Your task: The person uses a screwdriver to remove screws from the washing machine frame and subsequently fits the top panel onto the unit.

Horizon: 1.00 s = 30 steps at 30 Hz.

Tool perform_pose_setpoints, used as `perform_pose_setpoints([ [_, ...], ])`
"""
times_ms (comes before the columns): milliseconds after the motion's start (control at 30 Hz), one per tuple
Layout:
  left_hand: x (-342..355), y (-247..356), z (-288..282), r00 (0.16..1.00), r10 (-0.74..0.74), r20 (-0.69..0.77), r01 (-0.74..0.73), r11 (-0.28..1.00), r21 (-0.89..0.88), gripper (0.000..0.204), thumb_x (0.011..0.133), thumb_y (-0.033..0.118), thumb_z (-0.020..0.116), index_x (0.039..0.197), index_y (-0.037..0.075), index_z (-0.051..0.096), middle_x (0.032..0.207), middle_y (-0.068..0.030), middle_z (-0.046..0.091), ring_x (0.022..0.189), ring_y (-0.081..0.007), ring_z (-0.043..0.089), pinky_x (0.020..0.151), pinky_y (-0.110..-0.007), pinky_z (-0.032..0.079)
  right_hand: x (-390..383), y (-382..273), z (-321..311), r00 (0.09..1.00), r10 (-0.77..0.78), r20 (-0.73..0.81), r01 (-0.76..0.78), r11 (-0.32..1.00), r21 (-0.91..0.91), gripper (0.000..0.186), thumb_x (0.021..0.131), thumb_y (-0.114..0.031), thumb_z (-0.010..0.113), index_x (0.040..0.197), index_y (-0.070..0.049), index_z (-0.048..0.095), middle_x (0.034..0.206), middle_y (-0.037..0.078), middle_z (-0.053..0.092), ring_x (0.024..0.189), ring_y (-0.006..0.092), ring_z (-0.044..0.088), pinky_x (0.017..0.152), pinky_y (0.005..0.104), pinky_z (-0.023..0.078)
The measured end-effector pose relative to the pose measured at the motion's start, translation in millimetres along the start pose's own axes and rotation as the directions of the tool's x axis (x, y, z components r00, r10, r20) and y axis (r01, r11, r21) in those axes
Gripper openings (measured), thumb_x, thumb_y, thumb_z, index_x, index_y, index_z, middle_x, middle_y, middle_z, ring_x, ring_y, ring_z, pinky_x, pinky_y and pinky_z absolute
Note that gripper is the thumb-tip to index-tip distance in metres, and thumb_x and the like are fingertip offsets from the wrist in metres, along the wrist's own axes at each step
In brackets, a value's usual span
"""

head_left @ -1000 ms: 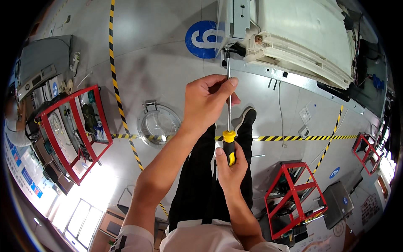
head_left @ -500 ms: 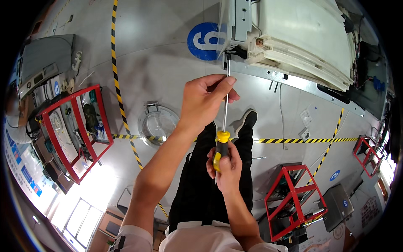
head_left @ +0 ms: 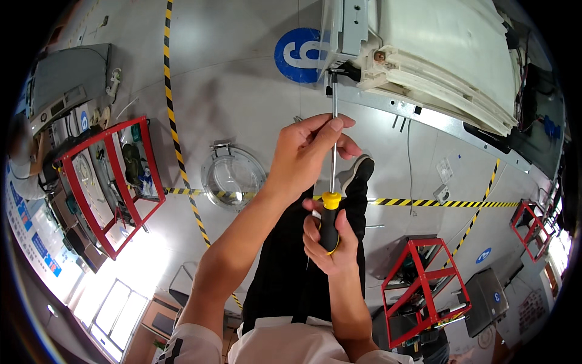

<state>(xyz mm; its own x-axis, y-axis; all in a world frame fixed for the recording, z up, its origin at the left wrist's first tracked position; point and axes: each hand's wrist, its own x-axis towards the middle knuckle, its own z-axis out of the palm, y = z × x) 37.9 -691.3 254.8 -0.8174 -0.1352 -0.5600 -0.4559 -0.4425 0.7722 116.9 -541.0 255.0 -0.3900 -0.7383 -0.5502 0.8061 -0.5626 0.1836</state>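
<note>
A long screwdriver [head_left: 329,227] with a yellow and black handle runs between my hands, its shaft pointing away from me. My left hand [head_left: 308,148] pinches the steel shaft between thumb and fingers. Around the handle curl the fingers of my right hand [head_left: 334,246], with its thumb lifted off to the right side. The shaft's far end meets the corner of a metal appliance frame [head_left: 357,94], beside a small black part [head_left: 350,71]. That contact is too small to make out exactly.
White plastic panels [head_left: 448,67] fill the appliance at the upper right. A round glass door [head_left: 233,176] lies on the floor at left. Red-framed carts [head_left: 109,182] stand to the left and lower right [head_left: 424,273]. Striped tape [head_left: 394,202] marks the floor.
My right hand has loosened and turned on the handle: its thumb now stands away, and the handle shows more black. The left hand keeps its pinch on the shaft. The view has shifted slightly.
</note>
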Motion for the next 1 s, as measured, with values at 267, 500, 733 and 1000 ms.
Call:
perform_pose_setpoints([
  [267, 4, -3, 6, 0.998, 0.013, -0.059, -0.017, 0.998, -0.066, 0.03, 0.091, 0.022, 0.052, 0.103, -0.005, 0.059, 0.072, -0.0096, 0.063, 0.069, -0.014, 0.059, 0.07, -0.027, 0.046, -2, 8, 19, 0.834, -0.447, -0.324, 0.073, 0.671, -0.738, 0.033, 0.086, -0.012, 0.059, 0.114, 0.002, 0.05, 0.066, 0.002, 0.05, 0.048, 0.005, 0.043, 0.042, 0.0191, 0.033],
  [500, 6, 7, 5, 0.996, 0.001, -0.088, -0.001, 1.0, 0.0, 0.03, 0.089, 0.022, 0.055, 0.1, -0.005, 0.06, 0.07, -0.0095, 0.062, 0.067, -0.0135, 0.058, 0.07, -0.026, 0.045, -3, 5, 4, 0.99, -0.11, -0.085, 0.095, 0.982, -0.164, 0.043, 0.09, -0.027, 0.053, 0.121, 0.001, 0.043, 0.074, 0.007, 0.051, 0.046, 0.008, 0.044, 0.038, 0.0193, 0.032],
  [733, 6, -5, 9, 0.989, 0.016, -0.146, -0.021, 0.999, -0.037, 0.028, 0.088, 0.021, 0.058, 0.099, -0.005, 0.061, 0.069, -0.0087, 0.061, 0.065, -0.0139, 0.059, 0.066, -0.026, 0.046, 3, 18, 5, 0.699, -0.71, -0.083, 0.038, 0.153, -0.987, 0.034, 0.086, -0.014, 0.059, 0.113, 0.003, 0.05, 0.071, 0.002, 0.051, 0.051, 0.0063, 0.046, 0.043, 0.0188, 0.035],
  [1000, 8, 2, 3, 0.992, 0.052, -0.115, -0.052, 0.999, 0.007, 0.028, 0.089, 0.02, 0.056, 0.1, -0.005, 0.061, 0.07, -0.0082, 0.061, 0.066, -0.0142, 0.059, 0.067, -0.026, 0.047, 1, 2, 10, 0.991, -0.107, -0.084, 0.086, 0.97, -0.226, 0.038, 0.093, -0.033, 0.048, 0.11, 0.001, 0.047, 0.063, 0.007, 0.047, 0.037, 0.0074, 0.035, 0.033, 0.0187, 0.026],
])
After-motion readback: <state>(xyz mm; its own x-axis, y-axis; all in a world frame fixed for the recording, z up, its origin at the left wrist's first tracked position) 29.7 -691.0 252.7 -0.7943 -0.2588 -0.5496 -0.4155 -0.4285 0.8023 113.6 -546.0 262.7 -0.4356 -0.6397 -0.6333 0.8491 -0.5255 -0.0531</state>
